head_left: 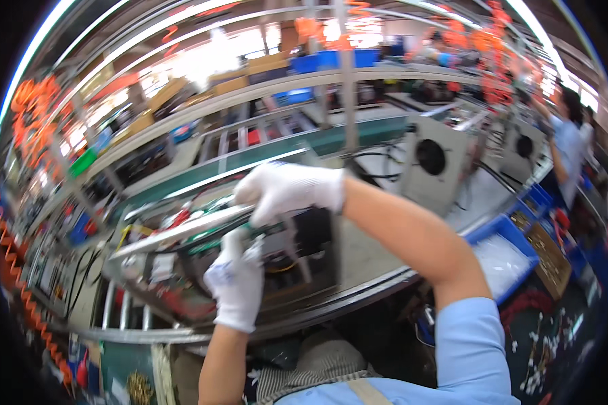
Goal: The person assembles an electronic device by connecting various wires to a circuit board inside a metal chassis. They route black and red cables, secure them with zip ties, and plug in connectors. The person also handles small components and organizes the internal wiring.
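Note:
In front of me stands an open metal equipment case (324,266) with green boards, wires and dark parts inside. A light metal bar (162,237) runs along its upper side. My left hand (236,280), in a white glove, is closed at the near side of this bar, by the green parts. Across the top of the case reaches my right hand (287,192), also gloved, its fingers curled down close to the left fingertips. Whatever the fingers grip is blurred and hidden.
A grey panel with a round black fan opening (431,156) stands at the right. Blue bins (503,260) line the bench's right edge. Orange coiled hoses (37,111) hang at the left. A co-worker (566,145) stands far right. Steel rollers (128,307) lie left of the case.

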`<state>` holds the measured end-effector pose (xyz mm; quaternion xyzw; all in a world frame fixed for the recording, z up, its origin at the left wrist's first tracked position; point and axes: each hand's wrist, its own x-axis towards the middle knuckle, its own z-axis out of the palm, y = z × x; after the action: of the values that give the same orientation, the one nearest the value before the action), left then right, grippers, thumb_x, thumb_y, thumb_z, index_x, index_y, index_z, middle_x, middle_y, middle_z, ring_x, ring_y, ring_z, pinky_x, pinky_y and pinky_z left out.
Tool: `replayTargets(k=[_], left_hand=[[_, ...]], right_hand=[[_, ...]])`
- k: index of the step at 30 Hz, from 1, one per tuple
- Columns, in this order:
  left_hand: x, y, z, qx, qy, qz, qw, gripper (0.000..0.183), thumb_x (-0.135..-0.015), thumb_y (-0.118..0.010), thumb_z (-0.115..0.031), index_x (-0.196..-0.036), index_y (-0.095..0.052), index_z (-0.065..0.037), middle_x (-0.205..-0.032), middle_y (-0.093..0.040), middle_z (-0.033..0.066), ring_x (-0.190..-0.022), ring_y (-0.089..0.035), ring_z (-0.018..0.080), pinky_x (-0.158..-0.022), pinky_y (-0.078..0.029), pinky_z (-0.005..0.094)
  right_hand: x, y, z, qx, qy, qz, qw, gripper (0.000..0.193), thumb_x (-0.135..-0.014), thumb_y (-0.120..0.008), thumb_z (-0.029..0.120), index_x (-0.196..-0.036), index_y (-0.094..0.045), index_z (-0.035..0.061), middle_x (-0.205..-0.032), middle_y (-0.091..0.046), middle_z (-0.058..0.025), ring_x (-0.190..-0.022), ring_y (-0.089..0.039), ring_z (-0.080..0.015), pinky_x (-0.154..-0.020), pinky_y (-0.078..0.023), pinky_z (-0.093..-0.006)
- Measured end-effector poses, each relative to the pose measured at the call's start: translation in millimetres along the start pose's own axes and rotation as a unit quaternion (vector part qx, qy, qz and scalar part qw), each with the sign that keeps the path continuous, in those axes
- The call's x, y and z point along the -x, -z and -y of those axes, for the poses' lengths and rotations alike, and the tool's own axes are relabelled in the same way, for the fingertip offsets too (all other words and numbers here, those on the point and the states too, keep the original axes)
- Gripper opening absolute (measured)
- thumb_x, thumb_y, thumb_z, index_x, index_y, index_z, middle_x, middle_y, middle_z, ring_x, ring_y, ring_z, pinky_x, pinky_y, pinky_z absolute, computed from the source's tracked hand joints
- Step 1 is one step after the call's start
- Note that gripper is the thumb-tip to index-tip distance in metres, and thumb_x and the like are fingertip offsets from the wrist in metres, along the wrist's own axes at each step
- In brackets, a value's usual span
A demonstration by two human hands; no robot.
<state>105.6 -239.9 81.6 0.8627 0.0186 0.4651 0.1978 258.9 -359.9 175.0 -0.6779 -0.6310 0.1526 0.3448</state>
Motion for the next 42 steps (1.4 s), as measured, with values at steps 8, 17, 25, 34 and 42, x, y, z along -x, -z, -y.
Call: replayTargets(k=[8,17,25,34,42], left_hand=[[7,-16,11,0.058,0.093,0.010,0.994,0.024,-0.090,-0.062,-0.009,-0.113,-0.059,-0.002,-0.087,-0.069,0.0158,-0.074,-0.068,0.0248,-0.069,-0.052,0.0336],[-4,-11,4,0.494,0.291,0.073,0.816,0.016,-0.095,-0.059,-0.010,-0.103,-0.065,0.001,-0.072,-0.061,-0.0005,-0.052,-0.046,0.0029,-0.047,-0.034,0.0181],[-16,-17,-13,0.302,0.152,0.099,0.936,0.013,-0.094,-0.058,-0.010,-0.093,-0.065,0.001,-0.077,-0.062,0.0010,-0.065,-0.056,0.0060,-0.058,-0.045,0.0219],[-26,14,4,0.566,0.232,0.128,0.781,0.022,-0.096,-0.055,-0.009,-0.113,-0.061,0.004,-0.089,-0.071,0.0108,-0.057,-0.054,0.0043,-0.051,-0.041,0.0181],[-46,18,-1,0.499,0.217,0.136,0.828,0.019,-0.094,-0.060,-0.014,-0.095,-0.069,0.003,-0.076,-0.071,0.0088,-0.040,-0.038,0.0015,-0.039,-0.031,0.0186]], right_hand=[[7,1,8,-0.025,-0.092,-0.023,0.995,0.054,-0.068,-0.075,0.007,-0.118,-0.061,-0.0055,-0.098,-0.071,-0.0124,-0.076,-0.064,-0.0144,-0.067,-0.054,-0.0276],[1,3,-4,-0.041,-0.080,-0.018,0.996,0.060,-0.066,-0.080,0.007,-0.119,-0.057,-0.0082,-0.104,-0.069,-0.0156,-0.083,-0.066,-0.0165,-0.070,-0.055,-0.0282],[5,1,0,0.079,-0.030,-0.034,0.996,0.049,-0.070,-0.076,0.010,-0.112,-0.060,-0.0099,-0.107,-0.068,-0.0187,-0.096,-0.066,-0.0217,-0.084,-0.052,-0.0314],[14,-8,19,0.135,0.008,-0.061,0.989,0.060,-0.081,-0.075,0.015,-0.130,-0.050,-0.0098,-0.125,-0.061,-0.0219,-0.119,-0.058,-0.0258,-0.102,-0.044,-0.0319],[13,-4,-1,0.053,0.017,-0.055,0.997,0.058,-0.082,-0.076,0.020,-0.127,-0.052,-0.0085,-0.116,-0.065,-0.0152,-0.108,-0.060,-0.0150,-0.098,-0.045,-0.0297]])
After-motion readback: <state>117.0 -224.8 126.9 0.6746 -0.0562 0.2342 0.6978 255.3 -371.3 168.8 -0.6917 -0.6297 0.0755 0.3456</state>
